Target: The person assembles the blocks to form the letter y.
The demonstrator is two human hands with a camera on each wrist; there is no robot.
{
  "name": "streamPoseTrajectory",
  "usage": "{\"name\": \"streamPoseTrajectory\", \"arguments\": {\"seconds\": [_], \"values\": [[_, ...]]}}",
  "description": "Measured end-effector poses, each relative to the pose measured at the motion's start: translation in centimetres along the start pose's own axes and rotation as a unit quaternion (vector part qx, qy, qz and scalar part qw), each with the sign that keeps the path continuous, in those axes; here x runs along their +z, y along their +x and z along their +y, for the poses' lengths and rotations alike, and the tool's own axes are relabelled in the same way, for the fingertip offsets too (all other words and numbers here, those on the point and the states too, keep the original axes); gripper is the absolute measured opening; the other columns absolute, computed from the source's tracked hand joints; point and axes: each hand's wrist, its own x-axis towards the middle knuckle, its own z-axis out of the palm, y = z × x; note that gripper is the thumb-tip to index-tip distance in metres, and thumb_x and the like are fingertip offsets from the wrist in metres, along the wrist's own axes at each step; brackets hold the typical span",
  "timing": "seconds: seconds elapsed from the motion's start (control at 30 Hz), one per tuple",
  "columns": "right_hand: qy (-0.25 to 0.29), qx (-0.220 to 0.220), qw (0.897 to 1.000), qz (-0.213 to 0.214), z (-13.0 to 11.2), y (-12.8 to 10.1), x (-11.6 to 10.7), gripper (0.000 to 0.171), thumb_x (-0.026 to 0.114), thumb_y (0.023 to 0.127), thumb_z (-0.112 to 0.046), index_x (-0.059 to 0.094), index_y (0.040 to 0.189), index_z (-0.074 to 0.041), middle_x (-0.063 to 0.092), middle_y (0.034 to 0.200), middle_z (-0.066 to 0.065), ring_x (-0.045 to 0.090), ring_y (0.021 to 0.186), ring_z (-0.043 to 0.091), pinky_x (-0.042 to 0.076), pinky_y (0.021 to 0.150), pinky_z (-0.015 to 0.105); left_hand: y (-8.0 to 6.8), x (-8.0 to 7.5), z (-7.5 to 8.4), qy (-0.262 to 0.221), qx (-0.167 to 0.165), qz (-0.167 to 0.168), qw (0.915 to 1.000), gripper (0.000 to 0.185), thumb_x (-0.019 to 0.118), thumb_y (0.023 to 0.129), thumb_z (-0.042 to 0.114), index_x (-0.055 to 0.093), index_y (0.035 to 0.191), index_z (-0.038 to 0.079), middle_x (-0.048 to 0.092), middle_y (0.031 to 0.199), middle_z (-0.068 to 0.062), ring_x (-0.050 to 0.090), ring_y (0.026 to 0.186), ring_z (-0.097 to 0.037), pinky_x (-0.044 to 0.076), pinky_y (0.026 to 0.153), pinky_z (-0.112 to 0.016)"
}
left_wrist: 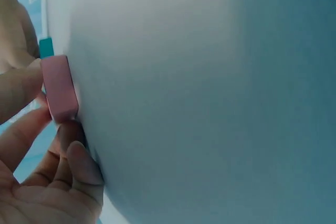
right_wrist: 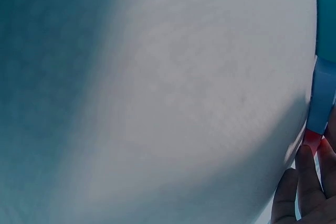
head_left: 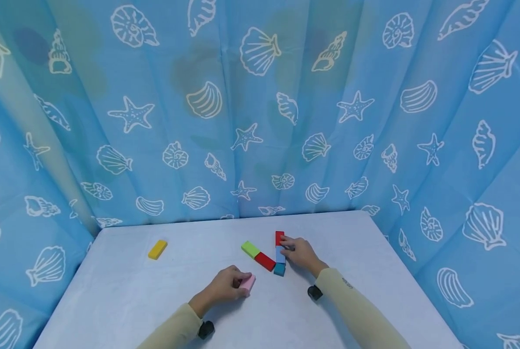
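My left hand pinches a pink block between thumb and fingers, close above the white table. In the left wrist view the pink block is tilted, with fingertips along one side. My right hand touches a straight row of blocks: a red block at the far end, a blue block in the middle and a teal block nearest me. Fingertips lie by the red block and blue block in the right wrist view, partly covering them.
A lime green block and a second red block form a slanting line whose near end lies beside the teal block. Farther left lies a yellow block. A blue shell-patterned curtain surrounds the white table at the back and sides.
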Motion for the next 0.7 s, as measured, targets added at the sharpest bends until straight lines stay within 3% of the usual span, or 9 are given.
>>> {"name": "streamPoseTrajectory", "arguments": {"seconds": [0.7], "values": [[-0.014,0.006,1.0,0.002,0.1,0.2,0.3,0.039,0.065,0.085,-0.024,0.059,0.124,-0.024,0.049,0.138,-0.002,0.041,0.131,0.028,0.041,0.099,0.046,1.1,3.1,2.9,0.008,0.021,-0.013,0.9997,0.047,0.074,0.077,0.03,0.062,0.121,0.02,0.055,0.082,0.007,0.047,0.071,-0.008,0.042,0.059,-0.02]]}}
